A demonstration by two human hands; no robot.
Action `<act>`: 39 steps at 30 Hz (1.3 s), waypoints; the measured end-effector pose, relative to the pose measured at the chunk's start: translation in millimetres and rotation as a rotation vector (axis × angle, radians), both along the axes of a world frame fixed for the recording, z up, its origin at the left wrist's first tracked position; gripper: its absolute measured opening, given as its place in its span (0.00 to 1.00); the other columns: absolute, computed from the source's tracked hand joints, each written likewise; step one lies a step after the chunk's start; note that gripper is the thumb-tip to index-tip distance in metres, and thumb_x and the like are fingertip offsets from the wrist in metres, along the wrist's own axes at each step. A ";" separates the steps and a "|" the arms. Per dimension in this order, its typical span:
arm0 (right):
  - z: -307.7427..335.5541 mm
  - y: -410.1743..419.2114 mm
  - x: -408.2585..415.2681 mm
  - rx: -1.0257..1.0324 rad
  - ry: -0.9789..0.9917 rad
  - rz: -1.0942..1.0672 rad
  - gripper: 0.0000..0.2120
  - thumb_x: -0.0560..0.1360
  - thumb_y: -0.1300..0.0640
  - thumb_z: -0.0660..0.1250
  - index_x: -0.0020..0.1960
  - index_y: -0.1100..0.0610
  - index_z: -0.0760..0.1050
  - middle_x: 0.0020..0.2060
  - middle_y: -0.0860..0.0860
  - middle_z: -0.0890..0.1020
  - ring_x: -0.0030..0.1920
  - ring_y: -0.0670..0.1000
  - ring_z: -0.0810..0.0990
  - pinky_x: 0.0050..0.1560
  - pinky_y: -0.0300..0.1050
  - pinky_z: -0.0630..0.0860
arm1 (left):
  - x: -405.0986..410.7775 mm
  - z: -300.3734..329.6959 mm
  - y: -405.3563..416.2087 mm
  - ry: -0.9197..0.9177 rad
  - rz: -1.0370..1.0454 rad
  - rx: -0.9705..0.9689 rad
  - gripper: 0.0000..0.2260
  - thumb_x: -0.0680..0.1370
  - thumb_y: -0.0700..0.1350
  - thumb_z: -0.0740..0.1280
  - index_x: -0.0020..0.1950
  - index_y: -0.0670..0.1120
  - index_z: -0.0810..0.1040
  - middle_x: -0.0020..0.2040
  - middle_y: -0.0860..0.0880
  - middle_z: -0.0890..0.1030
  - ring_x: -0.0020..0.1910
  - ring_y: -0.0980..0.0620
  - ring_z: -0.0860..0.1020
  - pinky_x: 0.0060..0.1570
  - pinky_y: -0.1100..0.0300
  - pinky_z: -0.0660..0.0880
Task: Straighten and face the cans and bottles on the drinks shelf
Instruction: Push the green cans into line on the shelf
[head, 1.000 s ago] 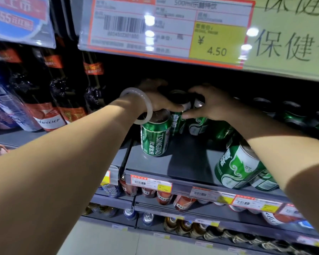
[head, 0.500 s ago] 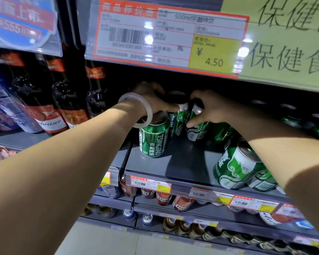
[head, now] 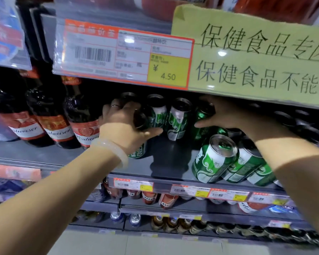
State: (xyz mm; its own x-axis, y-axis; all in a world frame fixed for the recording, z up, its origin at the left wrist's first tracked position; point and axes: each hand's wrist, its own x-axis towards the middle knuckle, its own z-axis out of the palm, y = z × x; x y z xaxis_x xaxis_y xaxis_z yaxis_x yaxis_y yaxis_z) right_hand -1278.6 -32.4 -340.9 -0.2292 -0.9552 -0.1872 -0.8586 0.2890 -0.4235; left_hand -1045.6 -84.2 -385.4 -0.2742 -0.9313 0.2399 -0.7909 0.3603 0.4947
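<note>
The left hand [head: 122, 124] grips a green can [head: 138, 152] from above, fingers curled round its top. The right hand [head: 226, 115] holds a darker can [head: 203, 116] on the shelf [head: 92, 155], thumb and fingers wrapped round it.

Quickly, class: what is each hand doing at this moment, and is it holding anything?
Left hand: fingers curled round the front green can, gripping it.
Right hand: curled round a dark green can further back, thumb against its side.
</note>
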 end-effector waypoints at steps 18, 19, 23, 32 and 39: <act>2.8 78.5 44.3 0.045 0.250 0.119 0.39 0.66 0.46 0.74 0.71 0.42 0.57 0.69 0.47 0.65 0.67 0.51 0.64 0.53 0.39 0.63 | 8.5 -40.5 20.0 0.658 0.010 0.204 0.32 0.64 0.40 0.78 0.64 0.41 0.69 0.56 0.47 0.77 0.57 0.51 0.75 0.56 0.66 0.69; 0.4 70.9 50.7 0.023 0.222 0.125 0.40 0.65 0.46 0.75 0.71 0.42 0.59 0.69 0.47 0.65 0.68 0.52 0.63 0.56 0.41 0.64 | 9.1 -40.8 20.4 0.656 0.008 0.210 0.31 0.64 0.41 0.79 0.63 0.41 0.70 0.55 0.48 0.77 0.56 0.52 0.76 0.55 0.66 0.69; -9.1 34.5 77.5 -0.038 0.158 0.145 0.42 0.63 0.48 0.77 0.71 0.43 0.60 0.70 0.48 0.65 0.68 0.55 0.64 0.63 0.43 0.66 | 16.3 -41.3 19.5 0.653 -0.028 0.208 0.28 0.65 0.42 0.78 0.61 0.43 0.71 0.53 0.50 0.78 0.54 0.54 0.76 0.54 0.66 0.70; -31.7 10.8 106.7 -0.254 -0.077 -0.078 0.45 0.61 0.51 0.79 0.71 0.50 0.58 0.68 0.53 0.64 0.68 0.55 0.64 0.65 0.45 0.65 | 18.7 -40.9 28.5 0.587 0.050 0.083 0.28 0.67 0.41 0.76 0.63 0.43 0.69 0.54 0.52 0.75 0.54 0.56 0.73 0.51 0.74 0.66; -49.3 12.8 112.2 -0.293 -0.167 -0.196 0.38 0.61 0.51 0.79 0.66 0.54 0.66 0.63 0.54 0.69 0.64 0.56 0.69 0.60 0.47 0.68 | 15.8 -53.7 37.2 0.575 0.148 0.060 0.22 0.70 0.42 0.74 0.60 0.39 0.70 0.54 0.44 0.73 0.56 0.47 0.72 0.45 0.72 0.60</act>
